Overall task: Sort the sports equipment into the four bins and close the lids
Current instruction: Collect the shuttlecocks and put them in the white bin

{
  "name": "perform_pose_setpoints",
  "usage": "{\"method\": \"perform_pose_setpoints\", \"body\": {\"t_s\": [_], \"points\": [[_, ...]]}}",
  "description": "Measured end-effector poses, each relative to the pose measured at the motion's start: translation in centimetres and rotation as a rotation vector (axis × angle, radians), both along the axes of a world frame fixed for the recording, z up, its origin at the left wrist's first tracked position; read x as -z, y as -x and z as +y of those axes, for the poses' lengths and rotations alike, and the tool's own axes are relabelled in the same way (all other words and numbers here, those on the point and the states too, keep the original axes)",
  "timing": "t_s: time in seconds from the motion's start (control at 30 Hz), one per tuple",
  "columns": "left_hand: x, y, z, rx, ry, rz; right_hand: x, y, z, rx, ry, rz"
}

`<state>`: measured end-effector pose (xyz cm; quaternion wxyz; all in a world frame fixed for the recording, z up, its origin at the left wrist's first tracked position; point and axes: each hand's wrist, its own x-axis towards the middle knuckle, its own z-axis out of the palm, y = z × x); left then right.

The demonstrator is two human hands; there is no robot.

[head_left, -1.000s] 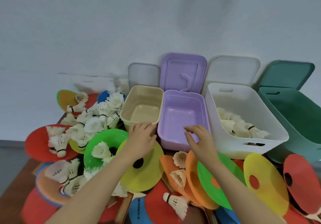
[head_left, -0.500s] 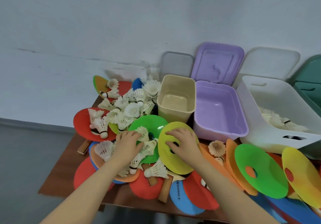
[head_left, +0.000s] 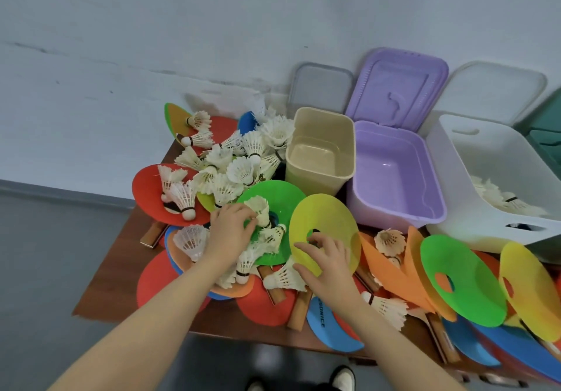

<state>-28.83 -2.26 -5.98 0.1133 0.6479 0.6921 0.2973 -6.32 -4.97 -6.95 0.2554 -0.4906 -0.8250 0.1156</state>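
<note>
Pale grey wall (head_left: 151, 26) behind, brown wooden table (head_left: 121, 254) below, heaped with gear. Landmark: cream bin (head_left: 320, 150), open and bare inside, at the back of the table.

Right of cream bin, touching it: purple bin (head_left: 394, 178), open, its lid (head_left: 397, 87) propped upright behind. Further right: white bin (head_left: 455, 178), a few shuttlecocks inside, then a green bin (head_left: 546, 135) cut off by the frame edge. Behind cream bin: clear lid (head_left: 318, 87) leaning on the wall.

Left of cream bin: loose pile of feather shuttlecocks (head_left: 239, 163) over red and orange discs. Just in front of cream bin: green disc cone (head_left: 279, 196), with a yellow disc cone (head_left: 326, 226) overlapping its right edge.

Left hand (head_left: 230, 235) on the green disc cone, fingers curled round one shuttlecock (head_left: 261, 211). Right hand (head_left: 328, 266) on the near rim of the yellow disc cone, fingers bent at its centre hole, thumb under the edge, gripping it.

Front right of cream bin: more orange, green and yellow cones fanned out, table tennis paddles (head_left: 328, 324) beneath.
</note>
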Motion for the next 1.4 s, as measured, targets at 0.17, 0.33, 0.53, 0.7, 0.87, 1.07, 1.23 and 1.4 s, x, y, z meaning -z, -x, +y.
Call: {"method": "perform_pose_setpoints", "body": {"t_s": [0.17, 0.33, 0.53, 0.7, 0.87, 1.07, 1.23, 1.4], "points": [[-0.2, 0.1, -1.4, -0.056, -0.213, -0.083, 1.4, -0.4, -2.8, 0.135, 0.004, 0.027], [-0.3, 0.2, -3.1, -0.036, -0.250, -0.110, 2.2, 0.1, -3.8, 0.184, 0.027, -0.058], [-0.1, 0.0, -5.4, -0.078, -0.211, -0.094, 2.2, 1.0, -3.8, 0.266, 0.154, -0.021], [-0.1, 0.1, -7.2, -0.078, -0.204, -0.081, 2.3, 1.2, -4.4, 0.255, 0.168, 0.015], [-0.6, -0.3, -8.4, -0.102, -0.198, -0.099, 2.5, 2.4, -5.0, 0.210, 0.149, 0.058], [-1.7, -0.8, -8.6, -0.161, -0.281, -0.134, 2.3, 3.2, -5.3, 0.168, 0.115, 0.251], [-3.7, -1.7, -7.2, -0.116, -0.401, -0.131, -1.1, 1.2, -4.4, 0.042, 0.054, 0.441], [-6.5, -4.7, -2.8, -0.038, -0.479, -0.195, -5.9, -2.7, -1.1, 0.075, -0.095, 0.510]]}}
